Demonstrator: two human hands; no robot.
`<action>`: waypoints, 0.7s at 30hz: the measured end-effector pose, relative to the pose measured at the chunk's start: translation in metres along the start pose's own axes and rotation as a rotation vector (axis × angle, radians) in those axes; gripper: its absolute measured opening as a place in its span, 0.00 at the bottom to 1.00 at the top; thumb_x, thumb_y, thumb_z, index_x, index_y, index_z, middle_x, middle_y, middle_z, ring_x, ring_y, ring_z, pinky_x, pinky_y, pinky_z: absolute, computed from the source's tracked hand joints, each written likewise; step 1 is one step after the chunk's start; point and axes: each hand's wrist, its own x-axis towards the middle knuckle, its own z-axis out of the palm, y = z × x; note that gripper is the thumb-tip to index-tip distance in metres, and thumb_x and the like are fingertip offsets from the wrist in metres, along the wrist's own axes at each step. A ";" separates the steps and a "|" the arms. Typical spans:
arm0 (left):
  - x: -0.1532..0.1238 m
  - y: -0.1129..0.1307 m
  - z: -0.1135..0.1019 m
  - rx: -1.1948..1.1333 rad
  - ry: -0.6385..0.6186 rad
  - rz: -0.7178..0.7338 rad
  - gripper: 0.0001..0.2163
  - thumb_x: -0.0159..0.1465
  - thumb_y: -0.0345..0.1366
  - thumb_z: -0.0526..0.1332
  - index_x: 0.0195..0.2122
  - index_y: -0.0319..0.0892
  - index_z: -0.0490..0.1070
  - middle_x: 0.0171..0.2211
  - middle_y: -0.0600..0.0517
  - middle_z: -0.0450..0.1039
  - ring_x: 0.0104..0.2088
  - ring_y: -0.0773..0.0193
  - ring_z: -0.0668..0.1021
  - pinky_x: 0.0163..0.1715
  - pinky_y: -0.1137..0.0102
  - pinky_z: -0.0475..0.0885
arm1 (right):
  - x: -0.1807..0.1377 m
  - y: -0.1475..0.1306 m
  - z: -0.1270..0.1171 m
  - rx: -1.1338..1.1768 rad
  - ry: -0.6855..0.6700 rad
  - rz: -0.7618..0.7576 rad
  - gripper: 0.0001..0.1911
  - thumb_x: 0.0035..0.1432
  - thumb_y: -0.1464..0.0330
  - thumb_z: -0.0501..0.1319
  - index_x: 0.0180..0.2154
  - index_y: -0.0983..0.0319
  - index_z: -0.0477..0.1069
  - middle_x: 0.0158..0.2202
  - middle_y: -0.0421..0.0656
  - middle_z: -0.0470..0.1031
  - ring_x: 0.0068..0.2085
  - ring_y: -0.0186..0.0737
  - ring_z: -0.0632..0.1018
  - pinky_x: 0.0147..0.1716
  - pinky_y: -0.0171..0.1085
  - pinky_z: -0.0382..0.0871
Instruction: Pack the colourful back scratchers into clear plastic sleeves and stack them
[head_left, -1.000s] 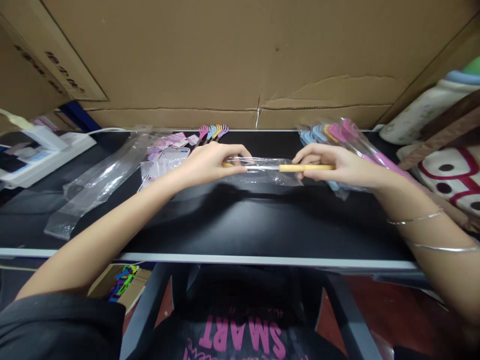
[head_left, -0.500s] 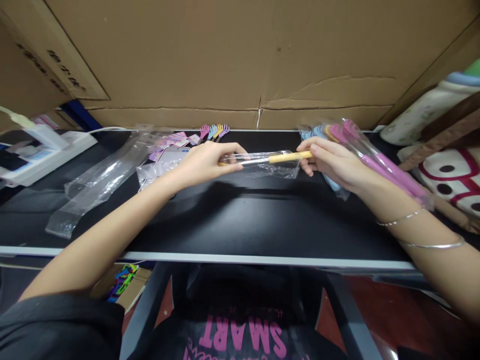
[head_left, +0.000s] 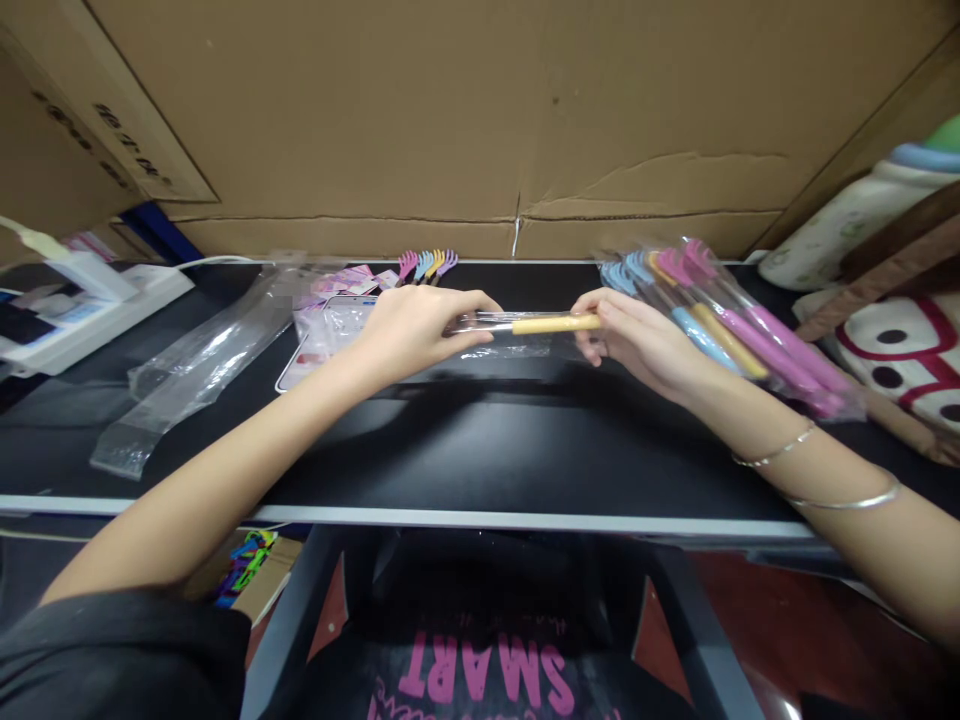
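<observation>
A back scratcher with a yellow handle [head_left: 551,325] and a metal rod lies level between my hands, above the black table. My left hand [head_left: 420,325] is closed around its rod end and clear plastic film; the claw head is hidden there. The fingers of my right hand [head_left: 630,335] pinch the end of the handle. Thin clear plastic [head_left: 517,350] hangs below the rod. Just right of that hand lie several wrapped back scratchers [head_left: 772,345] with pink, yellow and blue handles.
Claw heads [head_left: 427,264] in several colours stick up at the back edge. A phone [head_left: 304,360] lies behind my left forearm, clear bags [head_left: 202,365] left of it. A power strip [head_left: 97,315] sits far left; a white bottle [head_left: 847,220] and patterned bag [head_left: 900,350] stand right.
My right hand has moved left with the yellow handle, closer to my left hand. More of the wrapped back scratchers now shows. My left hand has barely moved.
</observation>
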 end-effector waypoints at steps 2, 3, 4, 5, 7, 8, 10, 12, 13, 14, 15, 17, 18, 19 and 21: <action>-0.001 0.003 0.000 -0.001 -0.006 0.017 0.14 0.67 0.46 0.59 0.51 0.52 0.74 0.36 0.56 0.81 0.37 0.63 0.79 0.28 0.73 0.56 | -0.002 -0.002 0.005 -0.013 -0.010 0.017 0.18 0.59 0.52 0.62 0.39 0.59 0.68 0.28 0.38 0.69 0.27 0.34 0.69 0.26 0.34 0.64; -0.001 0.005 0.000 -0.001 -0.008 0.018 0.14 0.67 0.45 0.59 0.52 0.52 0.74 0.37 0.56 0.81 0.37 0.63 0.79 0.28 0.73 0.56 | -0.003 -0.002 0.007 -0.018 -0.014 0.020 0.18 0.59 0.51 0.62 0.39 0.59 0.68 0.28 0.38 0.69 0.27 0.34 0.69 0.26 0.34 0.64; -0.002 0.006 0.000 0.000 -0.010 0.018 0.14 0.67 0.45 0.59 0.52 0.52 0.74 0.37 0.56 0.81 0.38 0.63 0.79 0.29 0.73 0.57 | -0.004 -0.002 0.008 -0.023 -0.016 0.021 0.18 0.59 0.51 0.61 0.40 0.59 0.68 0.28 0.38 0.68 0.27 0.34 0.69 0.26 0.34 0.63; -0.003 0.008 0.000 0.001 -0.009 0.019 0.14 0.67 0.44 0.59 0.52 0.52 0.73 0.38 0.56 0.81 0.38 0.62 0.79 0.29 0.73 0.58 | -0.004 -0.002 0.009 -0.027 -0.017 0.021 0.18 0.59 0.51 0.61 0.40 0.59 0.68 0.28 0.38 0.68 0.27 0.34 0.69 0.26 0.34 0.63; -0.004 0.010 0.001 0.004 -0.005 0.031 0.14 0.67 0.44 0.59 0.53 0.53 0.73 0.40 0.55 0.80 0.40 0.62 0.79 0.31 0.73 0.60 | -0.005 -0.001 0.011 -0.030 -0.014 0.023 0.18 0.60 0.52 0.60 0.42 0.58 0.68 0.28 0.38 0.69 0.28 0.35 0.70 0.27 0.35 0.64; -0.005 0.011 0.002 0.004 -0.004 0.046 0.14 0.67 0.44 0.58 0.53 0.53 0.72 0.41 0.55 0.80 0.41 0.61 0.79 0.32 0.73 0.60 | -0.005 -0.001 0.012 -0.030 -0.009 0.029 0.17 0.60 0.52 0.60 0.43 0.58 0.68 0.29 0.38 0.69 0.28 0.36 0.70 0.28 0.35 0.64; -0.007 0.013 0.004 0.003 -0.003 0.086 0.15 0.68 0.44 0.58 0.55 0.53 0.71 0.45 0.55 0.79 0.44 0.61 0.79 0.34 0.73 0.62 | -0.005 0.001 0.013 -0.028 0.000 0.046 0.17 0.60 0.53 0.60 0.44 0.57 0.68 0.29 0.38 0.68 0.29 0.37 0.70 0.29 0.36 0.65; -0.008 0.015 0.004 0.000 0.012 0.120 0.16 0.69 0.46 0.56 0.56 0.52 0.70 0.47 0.53 0.78 0.47 0.60 0.78 0.36 0.72 0.63 | -0.005 0.002 0.014 -0.020 0.010 0.050 0.16 0.60 0.54 0.60 0.44 0.57 0.69 0.30 0.38 0.68 0.29 0.37 0.70 0.30 0.36 0.65; -0.008 0.016 0.003 -0.004 0.025 0.130 0.17 0.70 0.47 0.54 0.57 0.51 0.70 0.48 0.53 0.77 0.48 0.60 0.77 0.38 0.72 0.64 | -0.004 0.002 0.014 -0.014 0.020 0.049 0.16 0.60 0.54 0.60 0.42 0.58 0.69 0.30 0.39 0.68 0.29 0.37 0.70 0.29 0.36 0.65; -0.008 0.017 0.001 -0.008 0.041 0.132 0.17 0.70 0.47 0.53 0.57 0.51 0.69 0.49 0.52 0.77 0.49 0.59 0.76 0.39 0.71 0.64 | -0.004 0.002 0.014 -0.007 0.032 0.048 0.15 0.60 0.54 0.60 0.40 0.58 0.69 0.30 0.39 0.67 0.29 0.36 0.70 0.29 0.36 0.65; -0.008 0.016 -0.002 -0.009 0.058 0.126 0.17 0.71 0.47 0.52 0.57 0.51 0.69 0.49 0.52 0.76 0.49 0.59 0.76 0.40 0.71 0.64 | -0.003 0.002 0.013 -0.001 0.048 0.047 0.14 0.60 0.55 0.60 0.38 0.58 0.69 0.30 0.39 0.67 0.29 0.36 0.69 0.29 0.36 0.65; -0.008 0.010 -0.012 0.000 0.072 0.088 0.17 0.71 0.47 0.51 0.56 0.51 0.70 0.49 0.52 0.76 0.48 0.59 0.76 0.41 0.70 0.64 | -0.002 0.001 0.010 0.011 0.085 0.045 0.12 0.61 0.56 0.60 0.36 0.58 0.69 0.29 0.39 0.67 0.28 0.36 0.69 0.28 0.35 0.65; -0.007 0.006 -0.017 0.010 0.063 0.055 0.17 0.71 0.48 0.52 0.55 0.52 0.70 0.47 0.53 0.77 0.46 0.59 0.76 0.41 0.70 0.64 | -0.001 0.000 0.008 0.019 0.100 0.040 0.11 0.61 0.58 0.59 0.35 0.58 0.68 0.29 0.39 0.67 0.28 0.36 0.69 0.28 0.35 0.65; -0.007 0.000 -0.023 0.018 0.039 0.016 0.17 0.70 0.48 0.52 0.54 0.52 0.71 0.45 0.53 0.78 0.44 0.58 0.76 0.40 0.70 0.63 | -0.001 0.000 0.005 0.030 0.114 0.032 0.09 0.61 0.59 0.59 0.35 0.58 0.68 0.28 0.39 0.67 0.28 0.36 0.69 0.28 0.35 0.65; -0.007 -0.014 -0.032 0.017 -0.050 -0.059 0.17 0.69 0.50 0.53 0.50 0.52 0.74 0.37 0.54 0.78 0.37 0.59 0.77 0.37 0.71 0.62 | 0.001 0.000 -0.001 0.050 0.143 0.017 0.07 0.62 0.63 0.58 0.35 0.59 0.68 0.28 0.39 0.67 0.28 0.35 0.69 0.28 0.35 0.65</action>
